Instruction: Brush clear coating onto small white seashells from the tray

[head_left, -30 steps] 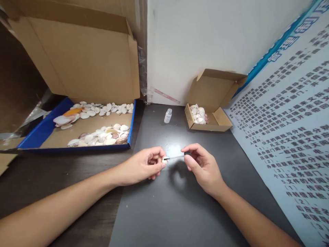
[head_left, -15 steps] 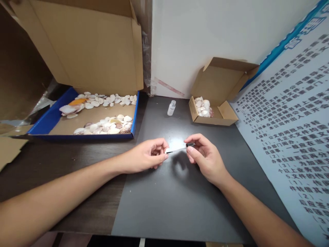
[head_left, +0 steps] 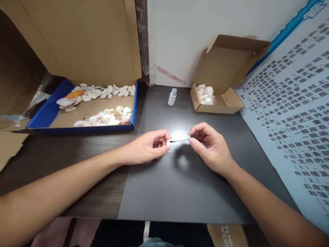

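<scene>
A small white seashell [head_left: 168, 142] is pinched between the thumb and fingers of my left hand [head_left: 154, 145]. My right hand [head_left: 209, 145] grips a small brush [head_left: 180, 140] by its cap end, which the fingers now hide. The brush has a thin pale stem and a dark tip, and that tip meets the shell's face. Beyond both hands, a small clear glass bottle [head_left: 172, 97] stands upright with its mouth uncovered and a printed label on its side.
To the left lies an open blue-edged cardboard box [head_left: 84, 129] holding many shells in two groups. A smaller open cardboard box [head_left: 218, 108] with white shells sits at back right. A white panel rises behind, and a printed sheet [head_left: 290, 120] borders the right side.
The brush tip has shifted from the shell's near edge onto its face. My right hand has turned so the black cap no longer shows. The view has tilted downward slightly.
</scene>
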Tool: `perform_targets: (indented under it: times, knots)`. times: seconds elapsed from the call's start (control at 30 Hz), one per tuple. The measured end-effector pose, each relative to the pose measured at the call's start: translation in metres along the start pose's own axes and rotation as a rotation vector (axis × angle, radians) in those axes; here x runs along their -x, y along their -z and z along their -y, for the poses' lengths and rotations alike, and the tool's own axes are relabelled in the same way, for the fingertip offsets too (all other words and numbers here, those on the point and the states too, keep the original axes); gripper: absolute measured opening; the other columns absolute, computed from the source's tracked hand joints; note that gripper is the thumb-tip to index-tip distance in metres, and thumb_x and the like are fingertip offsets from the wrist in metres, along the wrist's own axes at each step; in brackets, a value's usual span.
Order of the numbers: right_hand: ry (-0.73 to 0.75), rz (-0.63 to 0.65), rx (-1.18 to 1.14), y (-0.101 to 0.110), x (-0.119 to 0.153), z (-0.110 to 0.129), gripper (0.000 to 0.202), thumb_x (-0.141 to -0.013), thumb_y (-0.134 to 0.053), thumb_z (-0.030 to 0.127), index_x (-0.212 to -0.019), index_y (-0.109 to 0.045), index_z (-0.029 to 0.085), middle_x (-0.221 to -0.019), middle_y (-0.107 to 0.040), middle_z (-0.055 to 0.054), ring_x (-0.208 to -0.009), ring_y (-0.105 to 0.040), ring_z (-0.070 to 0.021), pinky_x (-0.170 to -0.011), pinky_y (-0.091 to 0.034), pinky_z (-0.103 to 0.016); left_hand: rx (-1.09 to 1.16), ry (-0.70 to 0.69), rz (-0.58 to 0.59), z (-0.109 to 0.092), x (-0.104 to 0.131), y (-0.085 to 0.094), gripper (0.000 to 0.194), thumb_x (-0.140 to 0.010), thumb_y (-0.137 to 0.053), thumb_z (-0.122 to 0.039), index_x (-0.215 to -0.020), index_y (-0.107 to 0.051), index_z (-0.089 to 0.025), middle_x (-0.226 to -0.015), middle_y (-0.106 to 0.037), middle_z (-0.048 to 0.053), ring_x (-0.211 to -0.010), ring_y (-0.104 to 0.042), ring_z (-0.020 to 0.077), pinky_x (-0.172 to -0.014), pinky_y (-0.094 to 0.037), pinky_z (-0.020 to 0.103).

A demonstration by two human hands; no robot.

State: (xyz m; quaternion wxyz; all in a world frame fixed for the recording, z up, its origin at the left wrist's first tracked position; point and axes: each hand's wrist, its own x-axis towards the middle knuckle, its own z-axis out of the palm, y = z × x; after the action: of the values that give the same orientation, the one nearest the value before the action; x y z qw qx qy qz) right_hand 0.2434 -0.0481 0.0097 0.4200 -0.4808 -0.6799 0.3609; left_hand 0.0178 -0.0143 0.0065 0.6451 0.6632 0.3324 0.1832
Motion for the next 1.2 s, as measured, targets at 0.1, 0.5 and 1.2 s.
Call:
perform_targets:
  times: [0.1,0.5,1.2]
  knots:
    - [0.033,-0.051,0.032,0.0021,0.0004,0.0027,0.005,-0.086,-0.060,0.022,-0.089,-0.056,0.022,-0.065,-0.048,0.005,-0.054,-0.047,-0.0112,-0.053,-0.039,-0.026,-0.010,-0.015,0.004,-0.0001,0.0005,0.0000,0.021,-0.092,-0.058,-0.038,-0.086,-0.048,-0.020,-0.064,-0.049,-0.006,-0.056,-0.045,0.0080,-0.052,-0.039,0.020]
    - [0.056,-0.037,0.063,0.0018,0.0022,0.0037,0.006,-0.086,-0.060,0.023,-0.089,-0.056,0.023,-0.065,-0.049,0.005,-0.053,-0.047,-0.0115,-0.052,-0.040,-0.027,-0.015,-0.040,0.002,0.0023,0.0001,-0.0004,0.020,-0.092,-0.056,-0.036,-0.085,-0.048,-0.020,-0.066,-0.048,-0.005,-0.057,-0.045,0.0082,-0.052,-0.039,0.020]
    - [0.049,-0.066,0.052,0.0021,0.0017,0.0043,0.008,-0.085,-0.065,0.025,-0.088,-0.058,0.024,-0.067,-0.049,0.004,-0.056,-0.046,-0.0124,-0.054,-0.040,-0.028,0.016,-0.004,0.003,0.0023,-0.0006,0.0002,0.015,-0.089,-0.061,-0.029,-0.087,-0.049,-0.019,-0.067,-0.057,-0.004,-0.058,-0.052,0.0080,-0.053,-0.044,0.019]
